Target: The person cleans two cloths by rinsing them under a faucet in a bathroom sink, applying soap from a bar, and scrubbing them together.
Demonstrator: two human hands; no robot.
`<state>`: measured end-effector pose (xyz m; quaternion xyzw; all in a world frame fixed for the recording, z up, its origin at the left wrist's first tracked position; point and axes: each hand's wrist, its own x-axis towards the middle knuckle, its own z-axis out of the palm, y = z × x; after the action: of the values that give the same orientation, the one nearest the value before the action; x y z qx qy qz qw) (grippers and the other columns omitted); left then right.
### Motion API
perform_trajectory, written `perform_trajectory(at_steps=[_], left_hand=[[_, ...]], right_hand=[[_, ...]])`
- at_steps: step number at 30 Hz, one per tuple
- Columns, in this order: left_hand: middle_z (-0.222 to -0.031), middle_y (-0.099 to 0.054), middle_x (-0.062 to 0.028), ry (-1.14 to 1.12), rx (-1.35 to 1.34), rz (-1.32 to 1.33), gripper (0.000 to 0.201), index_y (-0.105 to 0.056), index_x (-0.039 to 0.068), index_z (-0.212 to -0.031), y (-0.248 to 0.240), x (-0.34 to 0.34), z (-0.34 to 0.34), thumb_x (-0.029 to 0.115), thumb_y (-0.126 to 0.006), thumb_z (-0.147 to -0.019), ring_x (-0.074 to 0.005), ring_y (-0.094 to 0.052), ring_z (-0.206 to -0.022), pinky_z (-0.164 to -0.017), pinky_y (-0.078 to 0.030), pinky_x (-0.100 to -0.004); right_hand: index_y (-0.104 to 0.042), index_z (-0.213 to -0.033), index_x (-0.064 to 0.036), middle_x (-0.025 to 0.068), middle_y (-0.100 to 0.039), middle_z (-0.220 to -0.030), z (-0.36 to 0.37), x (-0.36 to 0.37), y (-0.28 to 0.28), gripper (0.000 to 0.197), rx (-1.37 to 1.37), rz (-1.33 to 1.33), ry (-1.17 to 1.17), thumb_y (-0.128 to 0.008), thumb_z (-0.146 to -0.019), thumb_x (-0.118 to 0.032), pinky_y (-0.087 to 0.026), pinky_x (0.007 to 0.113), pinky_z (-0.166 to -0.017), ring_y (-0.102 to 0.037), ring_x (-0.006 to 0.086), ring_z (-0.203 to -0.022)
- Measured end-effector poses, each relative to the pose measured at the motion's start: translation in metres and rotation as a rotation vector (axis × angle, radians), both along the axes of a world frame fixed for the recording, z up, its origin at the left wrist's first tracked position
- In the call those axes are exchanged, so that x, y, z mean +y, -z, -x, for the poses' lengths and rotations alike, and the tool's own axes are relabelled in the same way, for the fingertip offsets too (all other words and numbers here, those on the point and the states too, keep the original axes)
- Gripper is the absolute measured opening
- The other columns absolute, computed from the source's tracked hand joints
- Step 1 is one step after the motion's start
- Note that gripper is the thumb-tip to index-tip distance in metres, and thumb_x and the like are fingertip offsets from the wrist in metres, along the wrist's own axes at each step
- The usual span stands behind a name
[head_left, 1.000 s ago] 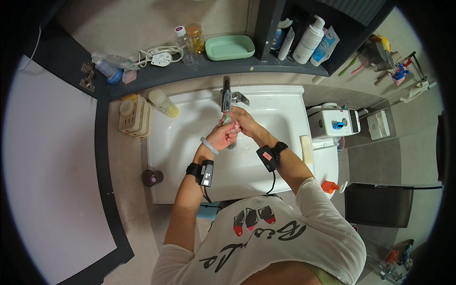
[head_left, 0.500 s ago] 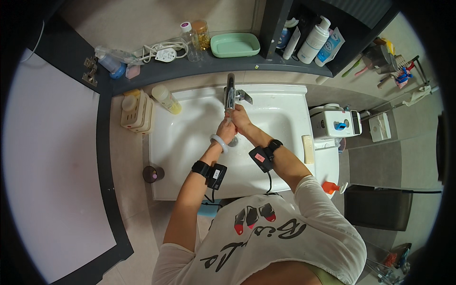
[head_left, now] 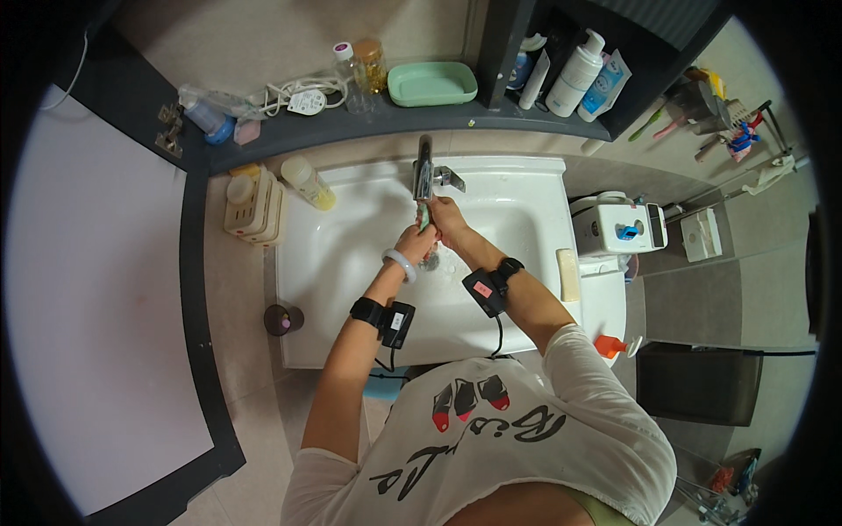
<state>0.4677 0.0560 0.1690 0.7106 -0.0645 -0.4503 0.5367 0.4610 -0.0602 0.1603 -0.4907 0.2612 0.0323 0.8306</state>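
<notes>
Both hands — left hand (head_left: 415, 243), right hand (head_left: 447, 219) — have been raised under the tap (head_left: 424, 171), a small green item (head_left: 424, 216) clasped between them.

Dark shelf (head_left: 289, 140) runs behind my basin. On it, left to right: blue-capped bottle (head_left: 210, 118), coiled white cable with plug (head_left: 303, 96), clear bottle with purple cap (head_left: 349, 66), amber jar (head_left: 373, 57), mint-green tray (head_left: 431, 83). In the dark cabinet (head_left: 526, 35) to the right: white pump bottle (head_left: 579, 61) beside a blue-and-white tube (head_left: 608, 74).

Left of the basin: white power strip block (head_left: 250, 203), yellow bottle (head_left: 309, 182) lying tilted just beside it. Small dark round container (head_left: 282, 319) near the front left corner.

Right side: white appliance (head_left: 618, 226) with a blue patch, pale bar (head_left: 568, 273) on the rim, orange-capped object (head_left: 611, 346) lower down.
</notes>
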Motion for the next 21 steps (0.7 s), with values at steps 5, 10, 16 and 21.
perform_trajectory(at_steps=[5, 10, 16, 21], left_hand=[[-0.091, -0.057, -0.0016, -0.325, 0.062, 0.448, 0.022, -0.052, 0.008, -0.102, -0.002, 0.028, -0.007, 0.014, -0.055, -0.082, -0.0121, -0.056, -0.080, -0.068, -0.046, -0.0238], [-0.106, -0.054, -0.0045, -0.474, 0.170, 0.653, 0.028, -0.046, 0.012, -0.111, -0.009, 0.038, -0.011, 0.012, -0.053, -0.083, -0.0170, -0.055, -0.097, -0.079, -0.045, -0.0293], [-0.106, -0.054, -0.0037, -0.641, 0.320, 0.658, 0.026, -0.046, 0.013, -0.109, -0.031, 0.021, 0.001, 0.008, -0.050, -0.085, -0.0171, -0.054, -0.098, -0.082, -0.045, -0.0333], [-0.100, -0.055, -0.0042, -0.472, 0.187, 0.711, 0.031, -0.046, 0.011, -0.113, -0.001, 0.032, -0.011, 0.007, -0.050, -0.082, -0.0157, -0.056, -0.090, -0.077, -0.046, -0.0359]], right_hand=[[-0.052, -0.097, -0.0082, 0.0003, -0.057, -0.096, 0.013, -0.009, -0.031, 0.014, -0.087, -0.064, -0.201, -0.053, -0.086, -0.016, -0.045, 0.031, -0.075, -0.054, 0.0125, -0.088], [-0.052, -0.099, -0.0069, 0.0013, -0.058, -0.088, 0.021, -0.008, -0.037, 0.021, -0.201, 0.114, -0.196, -0.060, -0.080, -0.008, -0.044, 0.026, -0.070, -0.055, 0.0100, -0.078], [-0.055, -0.086, -0.0081, 0.0006, -0.060, -0.084, 0.021, -0.012, -0.031, 0.013, -0.285, 0.268, -0.177, -0.063, -0.077, -0.007, -0.046, 0.025, -0.071, -0.056, 0.0101, -0.076], [-0.056, -0.083, -0.0088, -0.0002, -0.060, -0.082, 0.027, -0.006, -0.050, 0.010, -0.148, 0.149, -0.215, -0.064, -0.077, -0.009, -0.046, 0.025, -0.069, -0.056, 0.0103, -0.075]])
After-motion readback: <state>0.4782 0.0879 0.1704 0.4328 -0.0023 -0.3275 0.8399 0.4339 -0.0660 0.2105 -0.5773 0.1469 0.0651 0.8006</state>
